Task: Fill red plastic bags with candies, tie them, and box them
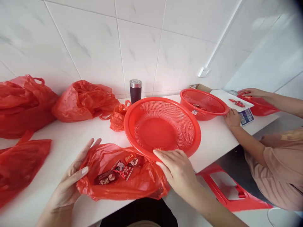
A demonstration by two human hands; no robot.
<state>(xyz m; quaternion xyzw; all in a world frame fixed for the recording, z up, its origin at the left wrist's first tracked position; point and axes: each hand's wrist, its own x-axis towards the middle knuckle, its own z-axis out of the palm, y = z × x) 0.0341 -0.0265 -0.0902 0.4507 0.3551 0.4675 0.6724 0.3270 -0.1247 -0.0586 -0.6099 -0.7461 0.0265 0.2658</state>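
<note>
Lumpy red plastic bags sit along the back-left of the counter. Your left hand is spread wide at the left end of the open red bag: thumb on the near rim, fingers behind. Can't tell if it's pinching the film. The bag lies at the counter's front edge, mouth up; the snack packets inside sit between your hands, touching neither.

Dark tumbler at the back edge. The perforated red basket is mid-counter, just behind the bag's right end. Your right hand is at its near rim, fingertips at a single packet; can't tell if they're gripping packet or rim.

My read: you're handling packets at the basket, bag held ready. Next move calls for a sure pinch and the bag mouth spread.

Further right: second basket with packets in it, co-worker's hand on its rim, near the counter's front edge.
</note>
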